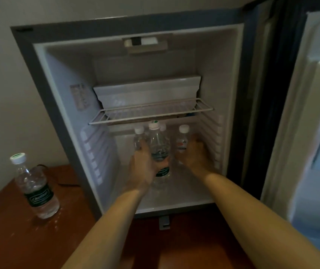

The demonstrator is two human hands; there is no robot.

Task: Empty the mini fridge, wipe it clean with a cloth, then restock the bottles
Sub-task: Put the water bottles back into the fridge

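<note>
From the head view, both hands reach into the open grey mini fridge (pixel 62 105): the left hand (pixel 143 167) grips a tall clear green-labelled water bottle (pixel 159 150), the right hand (pixel 194 152) clasps a small clear white-capped bottle (pixel 182 138), apparently to shift them. A matching large bottle (pixel 36 187) stands on the reddish-brown wooden table (pixel 9 239).

Brown wooden surface (pixel 9 239) — one water bottle (pixel 36 188) upright, mini fridge (pixel 62 117) beside it

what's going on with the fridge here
A person is reaching into the open mini fridge with both hands. The left hand grips a large water bottle; the right hand holds a smaller bottle. More bottles stand behind them. One large bottle already stands outside on the wooden surface.
</note>
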